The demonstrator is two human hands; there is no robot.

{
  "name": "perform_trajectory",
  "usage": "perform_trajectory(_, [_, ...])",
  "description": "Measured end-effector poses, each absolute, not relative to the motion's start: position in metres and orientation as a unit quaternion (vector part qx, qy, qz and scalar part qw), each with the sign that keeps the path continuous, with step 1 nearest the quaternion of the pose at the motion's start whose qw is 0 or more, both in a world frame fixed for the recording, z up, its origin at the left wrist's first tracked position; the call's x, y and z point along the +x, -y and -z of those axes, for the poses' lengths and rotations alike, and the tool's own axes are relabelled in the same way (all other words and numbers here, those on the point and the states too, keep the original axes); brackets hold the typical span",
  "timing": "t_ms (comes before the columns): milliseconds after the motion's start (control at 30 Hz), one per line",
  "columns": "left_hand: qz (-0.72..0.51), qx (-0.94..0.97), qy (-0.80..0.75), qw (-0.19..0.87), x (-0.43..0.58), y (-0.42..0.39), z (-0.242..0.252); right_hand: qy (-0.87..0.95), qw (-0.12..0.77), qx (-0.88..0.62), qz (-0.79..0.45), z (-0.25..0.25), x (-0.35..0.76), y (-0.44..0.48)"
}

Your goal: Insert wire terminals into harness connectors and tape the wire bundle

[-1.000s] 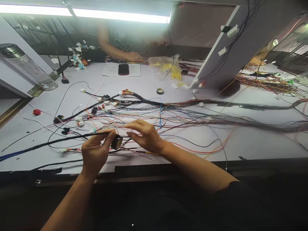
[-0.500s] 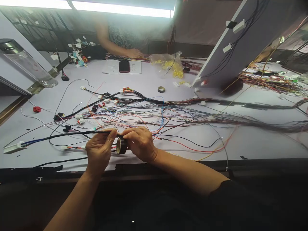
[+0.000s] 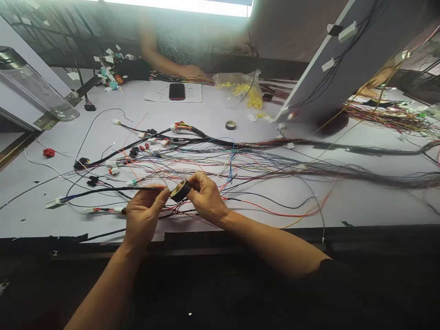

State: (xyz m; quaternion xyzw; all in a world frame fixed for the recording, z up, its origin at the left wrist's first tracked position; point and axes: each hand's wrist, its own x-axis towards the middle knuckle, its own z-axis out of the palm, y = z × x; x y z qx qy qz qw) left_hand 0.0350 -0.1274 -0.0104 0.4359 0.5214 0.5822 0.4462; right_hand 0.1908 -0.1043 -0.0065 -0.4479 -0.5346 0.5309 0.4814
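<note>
My left hand (image 3: 143,214) pinches a black-wrapped wire bundle (image 3: 103,191) that runs off to the left and ends in a white connector (image 3: 54,202). My right hand (image 3: 207,197) grips a roll of black tape (image 3: 180,190) held against the bundle right beside my left thumb. Both hands hover just above the near edge of the white worktable (image 3: 360,204). Loose coloured wires (image 3: 213,162) spread out behind the hands.
A second tape roll (image 3: 230,124), a bag of yellow parts (image 3: 242,89) and a phone (image 3: 177,91) on paper lie farther back. Another person's arm (image 3: 165,64) rests at the far side. A slanted white board (image 3: 330,68) stands right, a clear bottle (image 3: 34,89) left.
The tape roll has gone from below the bundle to up beside it, turned by my right hand. The bundle's white connector end has slid right toward me.
</note>
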Motion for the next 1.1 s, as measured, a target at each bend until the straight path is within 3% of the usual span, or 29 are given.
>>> perform_trajectory(233, [-0.584,0.474,-0.547,0.368,0.034,0.125,0.009,0.585,0.462,-0.434,-0.506,0.003,0.2,0.091])
perform_trajectory(433, [-0.587,0.467,-0.563,0.347,0.03,0.123,0.012,0.719,0.517,-0.38,-0.266,-0.007,0.217,0.102])
perform_trajectory(600, [-0.579,0.493,-0.566,0.317,0.031,0.125,0.012,0.803,0.447,-0.373,-0.128,-0.012,0.202,0.1])
perform_trajectory(967, [-0.537,0.661,-0.484,0.202,0.015,0.119,0.009,0.794,0.403,-0.358,-0.28,0.016,0.19,0.074])
perform_trajectory(1100, [-0.544,0.638,-0.481,0.257,0.016,0.115,-0.001,0.81,0.427,-0.314,-0.251,0.008,0.198,0.078])
